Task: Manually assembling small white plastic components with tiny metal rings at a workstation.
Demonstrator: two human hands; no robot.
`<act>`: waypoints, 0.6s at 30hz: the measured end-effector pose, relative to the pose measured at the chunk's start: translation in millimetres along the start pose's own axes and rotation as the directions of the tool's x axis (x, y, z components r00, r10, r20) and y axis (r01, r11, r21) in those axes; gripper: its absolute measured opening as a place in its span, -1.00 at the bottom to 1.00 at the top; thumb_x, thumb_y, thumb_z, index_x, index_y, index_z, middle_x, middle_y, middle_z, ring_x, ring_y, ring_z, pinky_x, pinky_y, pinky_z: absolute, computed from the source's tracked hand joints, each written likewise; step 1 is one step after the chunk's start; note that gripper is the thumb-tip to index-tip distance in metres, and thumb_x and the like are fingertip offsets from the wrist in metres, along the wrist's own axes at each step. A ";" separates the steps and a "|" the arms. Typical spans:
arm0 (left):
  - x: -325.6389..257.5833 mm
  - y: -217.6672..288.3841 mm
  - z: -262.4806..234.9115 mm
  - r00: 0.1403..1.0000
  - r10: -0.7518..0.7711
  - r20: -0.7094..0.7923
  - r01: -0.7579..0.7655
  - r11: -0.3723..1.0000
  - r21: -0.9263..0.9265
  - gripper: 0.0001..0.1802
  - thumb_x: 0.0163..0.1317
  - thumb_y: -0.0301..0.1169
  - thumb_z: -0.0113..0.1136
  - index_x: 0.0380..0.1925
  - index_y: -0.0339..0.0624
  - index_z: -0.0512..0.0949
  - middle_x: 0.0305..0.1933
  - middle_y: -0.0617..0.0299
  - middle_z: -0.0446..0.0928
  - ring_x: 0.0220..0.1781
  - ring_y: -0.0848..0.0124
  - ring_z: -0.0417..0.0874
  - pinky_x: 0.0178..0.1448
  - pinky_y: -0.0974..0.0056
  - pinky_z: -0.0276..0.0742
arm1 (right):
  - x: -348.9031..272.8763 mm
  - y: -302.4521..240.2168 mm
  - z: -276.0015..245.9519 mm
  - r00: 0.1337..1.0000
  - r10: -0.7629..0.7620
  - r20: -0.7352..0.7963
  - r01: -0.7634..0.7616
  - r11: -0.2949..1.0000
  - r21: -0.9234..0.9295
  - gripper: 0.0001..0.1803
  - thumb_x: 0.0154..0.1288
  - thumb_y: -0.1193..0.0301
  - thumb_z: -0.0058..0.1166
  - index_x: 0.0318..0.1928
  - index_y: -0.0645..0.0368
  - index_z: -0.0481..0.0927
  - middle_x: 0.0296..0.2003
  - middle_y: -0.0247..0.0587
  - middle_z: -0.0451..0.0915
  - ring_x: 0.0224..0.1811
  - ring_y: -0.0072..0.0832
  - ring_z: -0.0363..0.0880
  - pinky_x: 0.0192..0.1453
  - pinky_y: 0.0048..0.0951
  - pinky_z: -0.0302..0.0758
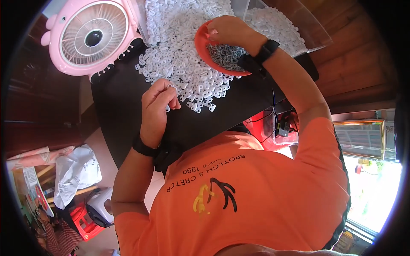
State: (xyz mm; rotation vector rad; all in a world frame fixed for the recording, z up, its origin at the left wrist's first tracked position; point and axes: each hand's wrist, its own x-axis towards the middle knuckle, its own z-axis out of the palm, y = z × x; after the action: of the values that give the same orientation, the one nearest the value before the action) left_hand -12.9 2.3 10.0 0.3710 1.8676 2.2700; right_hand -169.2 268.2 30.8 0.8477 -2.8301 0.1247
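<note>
hands curl: left (159,99) pinches white clip (171,86), right (228,30) dips into red bowl (204,42).

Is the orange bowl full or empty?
Partly full: the orange bowl holds grey screws, and the right hand reaches in.

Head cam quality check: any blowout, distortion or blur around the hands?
Head view: the window at lower right is blown out white; strong fisheye bending and a black vignette at the rim; left hand and right hand are evenly lit and fairly sharp; the white plastic pieces run bright.
</note>
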 end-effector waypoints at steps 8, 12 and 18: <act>0.3 -0.2 0.8 0.999 0.016 -0.028 -0.015 1.000 0.015 -0.81 0.22 -0.46 -0.01 -0.57 -0.25 0.38 -0.62 0.32 0.33 -0.54 0.53 0.36 -0.37 0.42 0.33 | 7.4 -12.0 3.0 0.999 -0.013 0.042 0.016 0.997 -0.079 -0.84 0.01 0.37 0.03 -0.44 0.16 0.60 -0.42 -0.05 0.60 -0.31 -0.05 0.57 -0.26 -0.10 0.47; 1.8 0.3 -0.1 0.999 0.019 -0.040 -0.017 0.999 0.045 -0.80 0.24 -0.44 -0.05 -0.56 -0.25 0.38 -0.61 0.30 0.33 -0.54 0.52 0.38 -0.38 0.41 0.33 | 9.1 -10.1 0.5 0.997 0.011 0.083 -0.004 0.996 -0.084 -0.84 0.00 0.37 0.02 -0.43 0.16 0.60 -0.42 -0.02 0.60 -0.32 -0.04 0.57 -0.27 -0.11 0.47; 0.9 0.5 -1.5 0.993 0.028 -0.113 -0.028 1.000 -0.005 -0.80 0.25 -0.43 -0.03 -0.55 -0.25 0.40 -0.61 0.32 0.35 -0.55 0.54 0.37 -0.39 0.43 0.33 | 0.6 -11.0 -24.9 0.983 0.142 0.119 -0.138 0.989 -0.046 -0.74 -0.03 0.35 0.08 -0.30 0.15 0.65 -0.39 -0.04 0.64 -0.27 -0.07 0.61 -0.18 -0.16 0.52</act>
State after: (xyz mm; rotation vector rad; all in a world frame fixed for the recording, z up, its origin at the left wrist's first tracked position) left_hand -14.3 1.1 10.3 0.2742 1.9188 2.3616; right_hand -159.9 262.1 55.6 0.6699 -2.9960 0.0399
